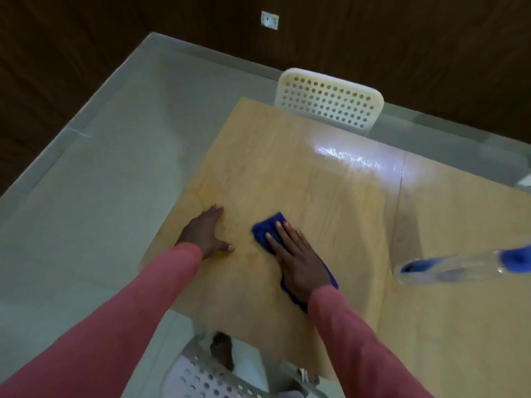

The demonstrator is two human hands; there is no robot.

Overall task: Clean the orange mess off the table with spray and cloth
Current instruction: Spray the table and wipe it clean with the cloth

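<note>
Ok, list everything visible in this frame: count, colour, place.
table: one, light wood, centre
orange smear: faint, near the table's left edge, by the left hand
cloth: one, blue, flat on the table under the right hand
spray bottle: one, clear with blue, blurred, at right
chairs: two, white, perforated; far side and near side
wall socket: one, white, dark wall
left hand: flat on the table
right hand: pressing the cloth
sleeves: two, pink
</note>
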